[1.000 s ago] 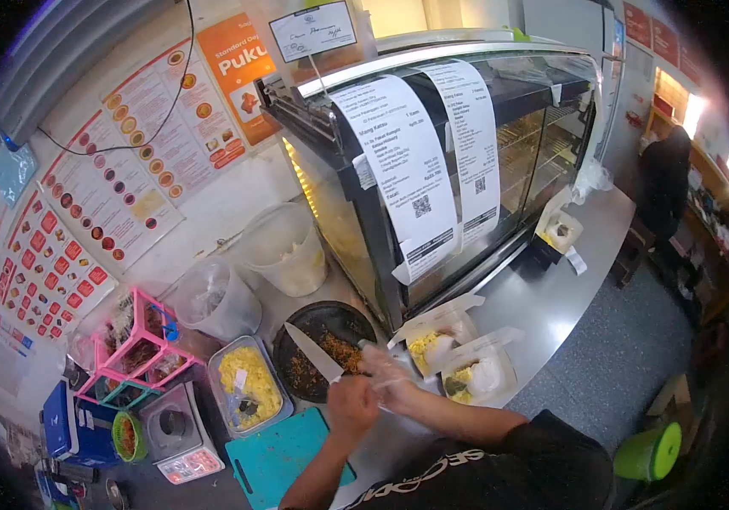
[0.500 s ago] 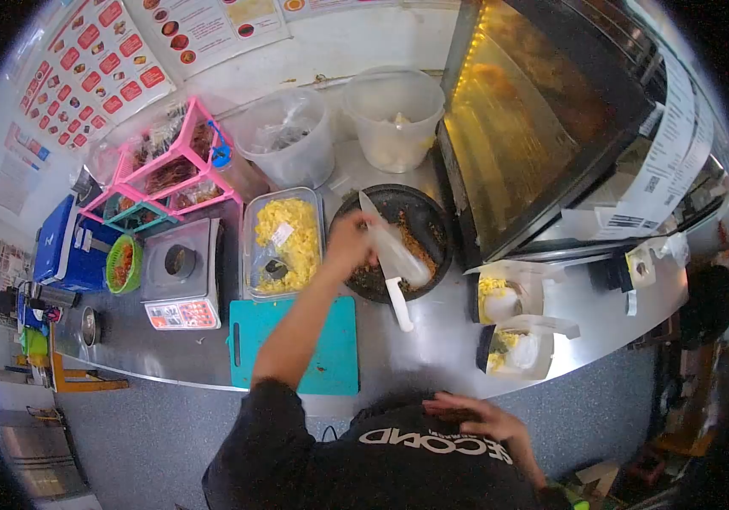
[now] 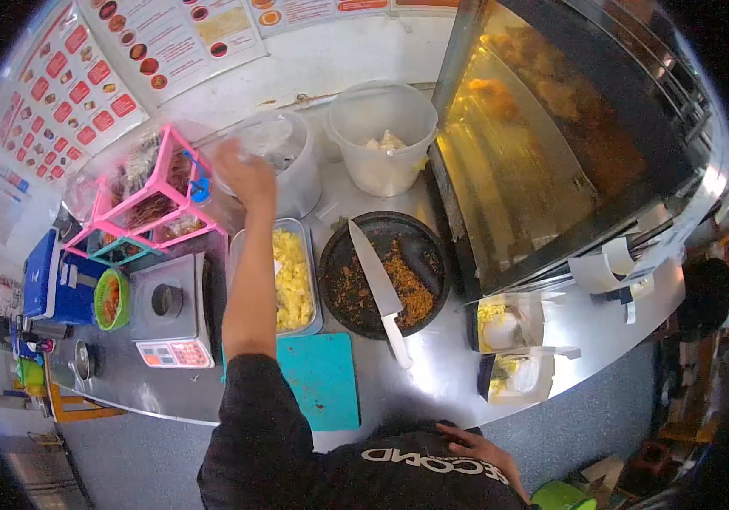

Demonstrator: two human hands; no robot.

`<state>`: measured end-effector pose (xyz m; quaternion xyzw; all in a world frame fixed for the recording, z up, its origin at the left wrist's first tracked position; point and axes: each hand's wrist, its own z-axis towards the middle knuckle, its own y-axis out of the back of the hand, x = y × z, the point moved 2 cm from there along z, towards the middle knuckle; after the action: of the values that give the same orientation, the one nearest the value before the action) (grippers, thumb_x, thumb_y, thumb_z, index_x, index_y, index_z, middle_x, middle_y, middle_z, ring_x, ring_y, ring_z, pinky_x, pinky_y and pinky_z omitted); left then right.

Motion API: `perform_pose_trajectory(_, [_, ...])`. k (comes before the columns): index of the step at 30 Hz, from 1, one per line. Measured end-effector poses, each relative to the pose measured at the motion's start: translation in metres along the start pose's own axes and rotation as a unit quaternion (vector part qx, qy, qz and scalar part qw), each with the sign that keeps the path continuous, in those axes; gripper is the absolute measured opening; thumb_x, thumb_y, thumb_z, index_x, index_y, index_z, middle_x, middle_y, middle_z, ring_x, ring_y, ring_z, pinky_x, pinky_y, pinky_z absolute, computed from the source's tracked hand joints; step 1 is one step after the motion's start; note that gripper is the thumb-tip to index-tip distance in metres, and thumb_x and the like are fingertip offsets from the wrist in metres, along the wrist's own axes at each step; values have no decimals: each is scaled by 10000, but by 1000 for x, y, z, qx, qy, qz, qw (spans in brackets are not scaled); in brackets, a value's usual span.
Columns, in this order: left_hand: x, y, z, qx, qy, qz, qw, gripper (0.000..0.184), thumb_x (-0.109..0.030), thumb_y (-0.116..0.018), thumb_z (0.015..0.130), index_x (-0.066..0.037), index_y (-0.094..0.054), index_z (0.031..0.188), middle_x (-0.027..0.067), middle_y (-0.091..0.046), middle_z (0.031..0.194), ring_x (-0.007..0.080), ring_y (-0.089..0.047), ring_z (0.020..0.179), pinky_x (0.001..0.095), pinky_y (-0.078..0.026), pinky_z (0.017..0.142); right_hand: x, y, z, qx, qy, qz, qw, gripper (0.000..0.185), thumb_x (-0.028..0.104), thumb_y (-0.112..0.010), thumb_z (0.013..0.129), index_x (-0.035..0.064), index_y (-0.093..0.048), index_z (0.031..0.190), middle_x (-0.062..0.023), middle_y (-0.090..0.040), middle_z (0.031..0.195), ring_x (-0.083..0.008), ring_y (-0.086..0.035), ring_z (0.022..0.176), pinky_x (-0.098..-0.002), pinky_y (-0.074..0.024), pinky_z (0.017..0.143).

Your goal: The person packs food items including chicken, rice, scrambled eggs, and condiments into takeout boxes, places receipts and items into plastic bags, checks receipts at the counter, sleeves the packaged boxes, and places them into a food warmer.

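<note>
My left hand is raised at the left side of a clear plastic bucket. Its fingers are blurred, with translucent plastic close by at the bucket's mouth; whether they grip it I cannot tell. Against the front of my black shirt lies my right hand, fingers apart and holding nothing. A white-handled knife rests across a dark stone mortar, its handle over the near rim. Brown ground paste coats the mortar's bowl, where a dark pestle also lies.
Below my left forearm are a tub of yellow chunks and a teal cutting board. A weighing scale and pink rack stand left. Rightward are two food boxes and a lit glass cabinet. Another bucket stands behind the mortar.
My left hand has moved from over the mortar up and left to the bucket. The clear plastic bag is gone from the mortar, leaving knife and paste uncovered. My right hand has lowered onto my shirt.
</note>
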<state>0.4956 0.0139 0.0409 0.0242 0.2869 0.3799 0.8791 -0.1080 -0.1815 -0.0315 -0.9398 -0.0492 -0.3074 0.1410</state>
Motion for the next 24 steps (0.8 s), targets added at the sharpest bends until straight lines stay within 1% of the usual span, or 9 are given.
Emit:
perform_pose_trajectory(3, [-17,-38,-70,442,-26,26,896,259,-125,-571,848,-60,-637,1091,159,-677,856,373,-648,839,458,-508,736,0,9,6,-2,8,-5,1000,602,464,-492,962,212,-325,1482,-124,-291,1535,-292,-255,1417,-402,-194,1165])
perform_pose_trajectory(5, [29,-82,-123,612,-135,102,773,229,-217,-545,858,-40,-683,903,207,-689,851,363,-678,813,473,-531,749,-4,12,8,-4,5,-14,1000,605,464,-494,961,206,-326,1482,-123,-300,1531,-292,-267,1413,-400,-202,1163])
perform_pose_trajectory(6, [41,-93,-136,716,-37,129,685,226,-216,-553,843,-41,-694,874,220,-683,892,364,-675,844,467,-528,770,-9,15,10,-6,7,-23,1000,605,462,-497,961,203,-327,1481,-123,-307,1528,-292,-274,1410,-400,-207,1161])
perform_pose_trajectory(8, [74,-126,-170,786,-46,159,596,227,-213,-568,812,-35,-707,838,233,-678,930,367,-672,875,460,-525,790,-7,23,12,-22,6,-83,996,602,435,-513,961,192,-329,1480,-125,-348,1507,-284,-313,1391,-396,-235,1151])
perform_pose_trajectory(10, [120,-164,-220,737,-262,176,598,234,-209,-581,780,-18,-709,823,230,-681,926,371,-671,876,460,-526,789,-3,23,10,-27,-5,-9,1000,610,424,-527,957,181,-328,1481,-127,-366,1497,-273,-336,1377,-393,-248,1145])
perform_pose_trajectory(16, [79,-135,-189,676,-137,183,701,311,-276,-597,750,3,-708,828,250,-668,940,395,-653,906,451,-523,795,-4,25,8,-35,-45,-9,998,604,420,-512,966,175,-319,1484,-128,-390,1481,-277,-365,1357,-388,-264,1138])
perform_pose_trajectory(21, [111,-139,-196,531,-131,152,823,435,-402,-634,810,20,-688,904,268,-631,986,404,-619,942,468,-500,806,-99,39,37,-46,193,-211,957,629,413,-484,974,128,-276,1495,-134,-273,1537,-319,-319,1380,-402,-256,1139])
perform_pose_trajectory(22, [89,-124,-162,586,-147,149,783,283,-263,-636,773,15,-691,773,254,-637,844,407,-636,839,454,-516,752,-141,48,60,-30,260,-289,921,607,389,-461,984,138,-265,1500,-136,-234,1552,-340,-303,1386,-412,-249,1142])
perform_pose_trajectory(24, [45,-90,-129,484,-165,119,851,200,-171,-631,724,21,-687,726,237,-648,764,406,-651,755,440,-526,700,-184,51,81,-35,363,-329,871,583,356,-443,992,145,-259,1504,-134,-217,1560,-349,-291,1392,-423,-245,1143])
